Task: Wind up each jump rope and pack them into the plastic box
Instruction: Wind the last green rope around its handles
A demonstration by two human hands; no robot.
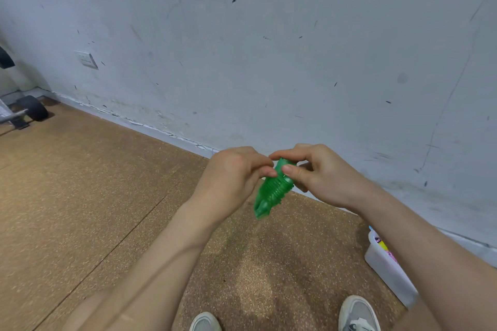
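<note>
A green jump rope [273, 191] is wound into a tight bundle around its handles and tilts down to the left in front of me. My left hand [234, 180] grips its upper left side with closed fingers. My right hand [320, 172] pinches the bundle's top end between thumb and forefinger. A translucent white plastic box [387, 269] stands on the floor at the lower right, half hidden by my right forearm. Colourful items show inside it.
A scuffed white wall [269, 48] rises close ahead, with a socket [86, 59] at the left. A barbell with a black plate [33, 111] lies at the far left on the cork floor [80, 183]. My two shoes [359, 313] are at the bottom edge.
</note>
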